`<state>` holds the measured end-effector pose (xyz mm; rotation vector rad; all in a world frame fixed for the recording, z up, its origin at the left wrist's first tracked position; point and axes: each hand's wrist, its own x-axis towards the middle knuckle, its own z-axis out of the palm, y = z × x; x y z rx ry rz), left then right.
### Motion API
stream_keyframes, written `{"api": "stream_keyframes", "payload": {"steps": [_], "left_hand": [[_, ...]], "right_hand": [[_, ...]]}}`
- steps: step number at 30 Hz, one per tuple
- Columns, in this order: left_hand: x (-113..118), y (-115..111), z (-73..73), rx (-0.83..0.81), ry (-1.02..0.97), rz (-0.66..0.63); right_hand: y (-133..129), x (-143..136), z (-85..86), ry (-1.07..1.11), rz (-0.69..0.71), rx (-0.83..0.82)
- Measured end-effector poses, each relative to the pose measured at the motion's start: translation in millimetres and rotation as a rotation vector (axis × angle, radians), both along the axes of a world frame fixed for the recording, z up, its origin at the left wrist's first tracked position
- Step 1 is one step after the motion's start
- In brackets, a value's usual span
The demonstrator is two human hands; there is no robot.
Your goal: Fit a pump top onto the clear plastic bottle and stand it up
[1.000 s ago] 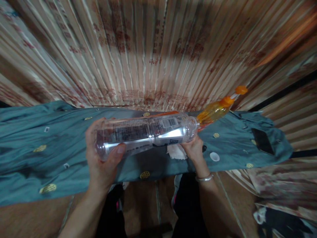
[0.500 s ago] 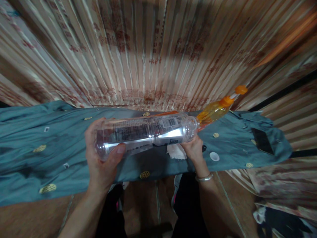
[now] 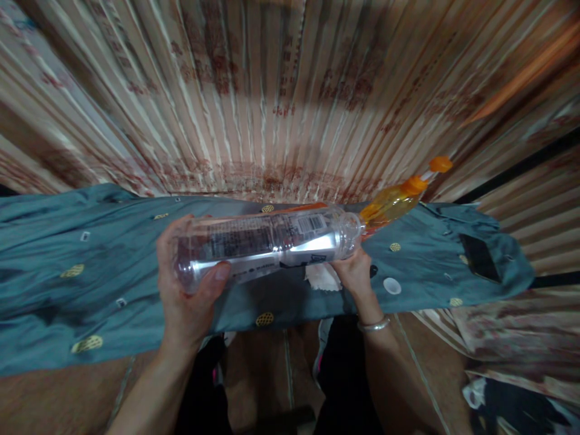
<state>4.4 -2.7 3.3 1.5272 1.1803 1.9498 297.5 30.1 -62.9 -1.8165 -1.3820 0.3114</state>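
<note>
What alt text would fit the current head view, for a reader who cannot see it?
A clear plastic bottle is held sideways, the left hand around its base and the right hand at its neck end. Beside the neck is an orange-topped yellowish bottle; on the teal cloth lie a dark slab and a white disc.

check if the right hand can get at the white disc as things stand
Probably not without letting go: the right hand seems busy at the neck of the clear bottle, though the white disc lies close by, uncovered.
</note>
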Motion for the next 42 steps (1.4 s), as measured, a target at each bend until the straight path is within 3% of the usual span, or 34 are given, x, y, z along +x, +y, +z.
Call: {"api": "stream_keyframes", "payload": {"steps": [17, 42], "left_hand": [[0.9, -0.3, 3.2, 0.042, -0.008, -0.020], [1.2, 2.4, 3.2, 0.083, -0.010, -0.055]], "right_hand": [[-1.4, -3.6, 6.1, 0.038, -0.004, -0.026], [0.6, -0.9, -0.6, -0.031, -0.007, 0.003]]}}
